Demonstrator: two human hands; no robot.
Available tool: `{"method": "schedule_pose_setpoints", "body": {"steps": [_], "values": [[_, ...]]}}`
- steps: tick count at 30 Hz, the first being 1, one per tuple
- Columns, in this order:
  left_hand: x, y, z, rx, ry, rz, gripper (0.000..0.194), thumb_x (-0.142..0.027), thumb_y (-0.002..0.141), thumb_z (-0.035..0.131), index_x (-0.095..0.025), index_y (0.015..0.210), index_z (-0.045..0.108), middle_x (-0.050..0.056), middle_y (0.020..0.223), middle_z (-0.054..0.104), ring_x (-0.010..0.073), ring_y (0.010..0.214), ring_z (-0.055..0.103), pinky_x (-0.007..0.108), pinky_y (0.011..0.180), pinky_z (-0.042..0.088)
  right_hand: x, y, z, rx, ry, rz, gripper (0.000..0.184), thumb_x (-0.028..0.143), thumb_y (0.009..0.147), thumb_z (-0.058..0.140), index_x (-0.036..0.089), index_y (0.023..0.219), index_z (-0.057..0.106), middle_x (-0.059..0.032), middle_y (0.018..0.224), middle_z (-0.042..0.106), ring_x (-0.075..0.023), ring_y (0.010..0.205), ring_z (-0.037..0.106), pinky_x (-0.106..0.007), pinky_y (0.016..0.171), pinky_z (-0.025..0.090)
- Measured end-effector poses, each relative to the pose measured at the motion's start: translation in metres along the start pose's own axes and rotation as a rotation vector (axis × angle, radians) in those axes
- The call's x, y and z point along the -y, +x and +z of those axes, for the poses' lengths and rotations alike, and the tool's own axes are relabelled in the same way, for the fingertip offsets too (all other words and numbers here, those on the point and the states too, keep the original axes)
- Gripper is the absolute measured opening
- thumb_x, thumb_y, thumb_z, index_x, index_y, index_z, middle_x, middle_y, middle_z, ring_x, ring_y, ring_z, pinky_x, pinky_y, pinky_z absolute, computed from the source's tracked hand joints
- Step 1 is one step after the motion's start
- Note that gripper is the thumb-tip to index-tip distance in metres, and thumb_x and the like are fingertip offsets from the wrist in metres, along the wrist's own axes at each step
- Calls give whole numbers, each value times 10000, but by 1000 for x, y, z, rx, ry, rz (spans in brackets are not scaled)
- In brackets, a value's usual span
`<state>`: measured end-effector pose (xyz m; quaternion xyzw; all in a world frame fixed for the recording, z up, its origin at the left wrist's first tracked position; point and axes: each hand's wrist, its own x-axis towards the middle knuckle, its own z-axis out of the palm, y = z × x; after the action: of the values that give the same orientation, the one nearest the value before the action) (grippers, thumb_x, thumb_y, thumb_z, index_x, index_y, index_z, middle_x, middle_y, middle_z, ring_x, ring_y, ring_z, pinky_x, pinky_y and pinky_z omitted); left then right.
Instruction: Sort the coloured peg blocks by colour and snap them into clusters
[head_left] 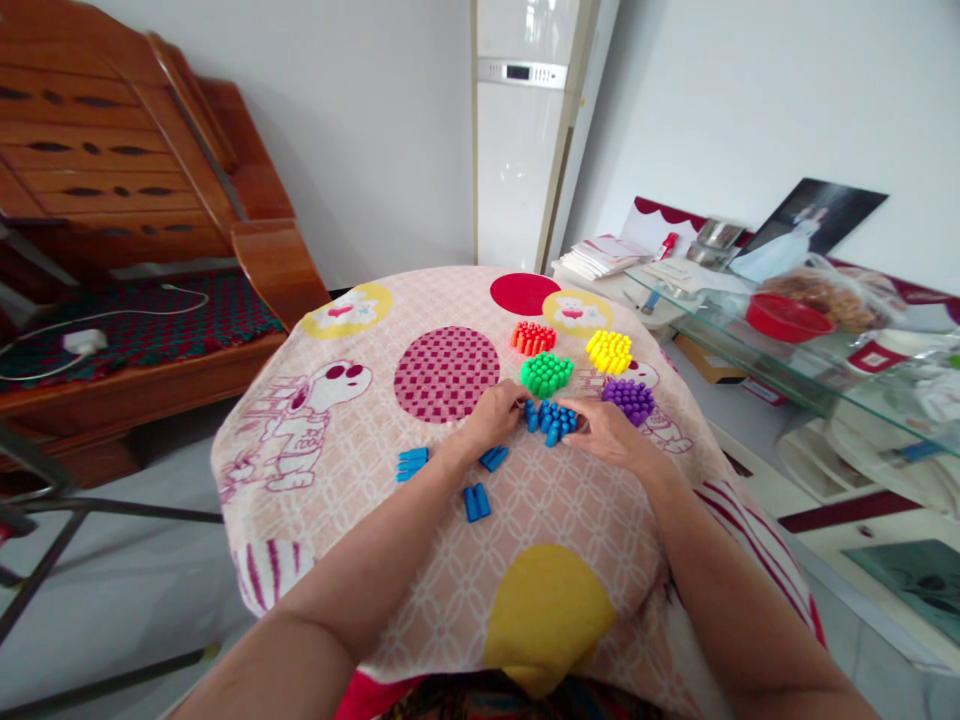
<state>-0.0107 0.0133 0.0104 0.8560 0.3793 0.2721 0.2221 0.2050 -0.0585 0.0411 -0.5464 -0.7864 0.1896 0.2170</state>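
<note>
In front of me a cluster of small blue plastic pegs stands upright on the cloth. My left hand is at the cluster's left side, its fingers pinched together against a blue peg. From the right, my right hand curls thumb and fingers around the edge of the blue cluster. Blue pegs also lie flat nearer me: a group at left, a few beside my left wrist, and a pair below. Behind my hands stand green pegs, with purple pegs to the right.
Farther back are clusters of orange-red pegs and yellow pegs. A patterned cloth covers the round table. To the right, a glass shelf holds a red bowl and papers. A wooden bench stands at left.
</note>
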Motion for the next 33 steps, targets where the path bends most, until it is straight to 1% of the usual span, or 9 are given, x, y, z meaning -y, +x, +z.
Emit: {"method": "schedule_pose_setpoints", "body": {"steps": [10, 12, 15, 18, 20, 23, 25, 30, 33], "values": [[-4, 3, 1, 43, -190, -102, 320, -44, 767, 560, -145, 1033, 707, 42, 926, 753, 150, 855, 702, 240, 812, 537, -3, 0, 1, 3, 5, 4, 580, 97, 738, 716, 161, 1310, 648, -140, 1223, 713, -275, 1026, 697, -386, 903, 535], [-3, 0, -9, 39, -176, -117, 335, -65, 781, 566, -143, 1078, 698, 56, 996, 753, 149, 874, 705, 234, 798, 534, -3, 0, 1, 5, 17, 8, 573, 83, 733, 713, 160, 1298, 657, -131, 1182, 729, -264, 981, 705, -373, 882, 539], [3, -8, -37, 44, -93, -148, 325, -123, 786, 601, -141, 1095, 700, 63, 999, 749, 153, 843, 699, 236, 764, 521, -4, -1, 2, -8, 29, 2, 567, 77, 731, 707, 171, 1289, 664, -111, 1142, 741, -247, 932, 708, -355, 853, 544], [11, -21, -65, 146, -24, -152, 223, -229, 802, 630, -144, 984, 728, 38, 839, 735, 155, 764, 675, 237, 713, 486, -7, -1, 4, -17, 25, -12, 574, 89, 736, 710, 178, 1300, 656, -102, 1127, 746, -242, 924, 707, -354, 849, 545], [11, -27, -75, 262, -4, -133, 210, -269, 794, 649, -156, 951, 731, 20, 787, 717, 149, 733, 655, 232, 679, 453, -8, -1, 5, -19, 17, -15, 573, 93, 738, 710, 175, 1302, 654, -103, 1121, 748, -243, 925, 708, -357, 850, 545], [2, -32, -72, 429, 32, -103, 210, -306, 745, 719, -169, 904, 720, 3, 751, 698, 146, 708, 629, 229, 630, 402, -8, 0, 4, -19, 14, -10, 569, 90, 729, 710, 179, 1288, 663, -103, 1136, 747, -245, 924, 712, -355, 839, 550], [-6, -33, -63, 476, 66, -96, 205, -291, 707, 761, -171, 863, 704, -2, 739, 689, 145, 698, 614, 229, 606, 373, -7, 0, 4, -21, 17, -8, 569, 85, 721, 711, 183, 1280, 669, -103, 1150, 745, -248, 931, 714, -353, 835, 552], [-17, -30, -50, 485, 20, -34, 118, -161, 697, 732, -176, 807, 693, -21, 699, 667, 125, 661, 591, 220, 594, 357, -4, 0, 2, -29, 12, -14, 557, 80, 719, 711, 184, 1265, 678, -100, 1138, 748, -256, 951, 710, -353, 841, 548], [-17, -27, -46, 389, -134, 0, 131, -138, 733, 688, -181, 855, 704, -27, 718, 677, 116, 673, 614, 205, 625, 404, -3, 0, 2, -24, 11, -19, 551, 70, 717, 716, 184, 1255, 683, -97, 1120, 749, -250, 933, 705, -347, 832, 544]]}}
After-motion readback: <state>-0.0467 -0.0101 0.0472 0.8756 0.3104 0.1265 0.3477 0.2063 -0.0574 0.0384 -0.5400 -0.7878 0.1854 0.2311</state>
